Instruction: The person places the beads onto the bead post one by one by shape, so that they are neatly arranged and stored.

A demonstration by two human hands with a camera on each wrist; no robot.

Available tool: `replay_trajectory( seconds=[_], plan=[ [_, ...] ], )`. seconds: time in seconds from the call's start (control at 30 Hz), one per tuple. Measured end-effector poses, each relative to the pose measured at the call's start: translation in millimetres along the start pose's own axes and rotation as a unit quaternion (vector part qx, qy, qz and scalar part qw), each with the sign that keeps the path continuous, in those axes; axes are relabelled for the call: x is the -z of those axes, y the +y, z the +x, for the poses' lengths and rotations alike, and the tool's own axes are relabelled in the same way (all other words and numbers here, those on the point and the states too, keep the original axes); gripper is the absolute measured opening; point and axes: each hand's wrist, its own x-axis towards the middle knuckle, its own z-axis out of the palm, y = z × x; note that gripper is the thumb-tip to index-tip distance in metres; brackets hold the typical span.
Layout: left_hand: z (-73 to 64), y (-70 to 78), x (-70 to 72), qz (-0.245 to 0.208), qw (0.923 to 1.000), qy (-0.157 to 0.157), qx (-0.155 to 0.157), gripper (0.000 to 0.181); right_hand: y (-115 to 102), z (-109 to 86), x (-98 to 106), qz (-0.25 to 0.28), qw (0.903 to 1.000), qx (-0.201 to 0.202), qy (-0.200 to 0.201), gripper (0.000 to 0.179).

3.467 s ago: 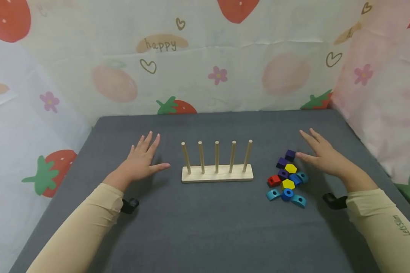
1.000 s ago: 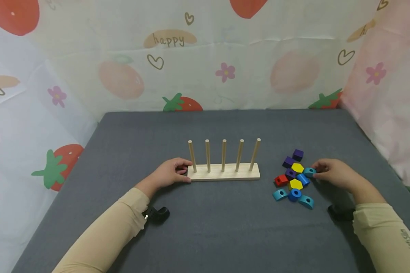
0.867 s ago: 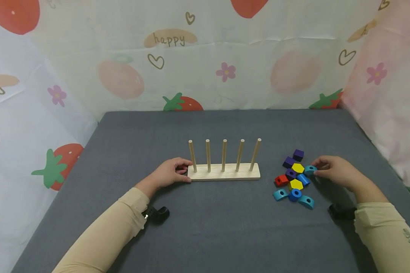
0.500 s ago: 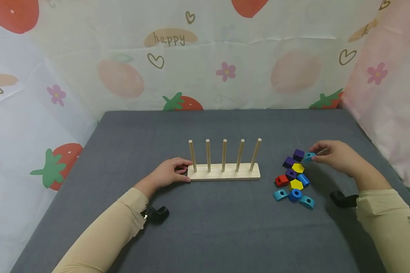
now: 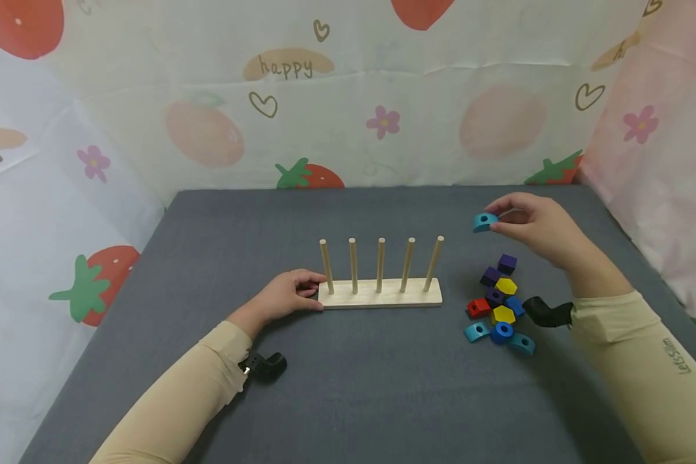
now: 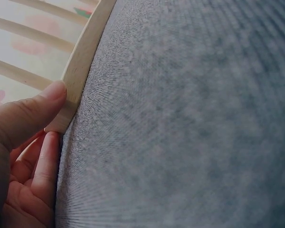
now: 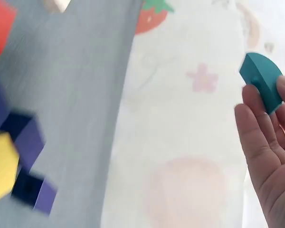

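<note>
My left hand (image 5: 280, 298) grips the left end of a pale wooden peg stand (image 5: 379, 295), which sits on the grey cloth with several upright pegs, all bare. In the left wrist view the thumb (image 6: 47, 95) presses the base's long side while the fingers curl at its end. Raised above the table beyond the beads, my right hand (image 5: 548, 229) pinches a teal half-round bead (image 5: 484, 223) between thumb and fingers. The right wrist view shows that teal bead (image 7: 261, 80) with its curved side up and part of it behind the thumb.
Right of the stand lies a loose cluster of beads: purple cubes (image 5: 507, 263), yellow hexagons (image 5: 502, 314), a red bead (image 5: 478, 308), blue beads (image 5: 502, 332) and teal half-rounds (image 5: 477, 332). Patterned fabric (image 5: 325, 129) hangs behind the table.
The right hand has taken the teal bead from the cluster's right side, lifted it and carried it away and leftward. The left hand earlier came to the stand and now stays there.
</note>
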Motion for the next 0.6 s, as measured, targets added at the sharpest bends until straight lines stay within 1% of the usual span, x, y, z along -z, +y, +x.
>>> replay_trajectory(
  seconds=[0.13,0.33,0.5,0.6],
  plan=[
    [0.0,0.5,-0.3,-0.004,1.0,0.001,0.004,0.055,-21,8.4,-10,0.022,0.9995,0.025,-0.002,0.029],
    [-0.5,0.8,0.0,-0.001,1.0,0.006,0.004,0.055,-52,20.3,-22,0.053,0.9957,0.075,-0.016,0.023],
    [-0.5,1.0,-0.4,0.001,1.0,0.006,0.003,0.055,-67,30.7,-34,0.079,0.9908,0.104,-0.035,0.02],
    [-0.2,0.8,-1.2,0.003,1.0,0.006,-0.002,0.055,-75,35.5,-44,0.083,0.9884,0.122,-0.035,0.02]
  ],
)
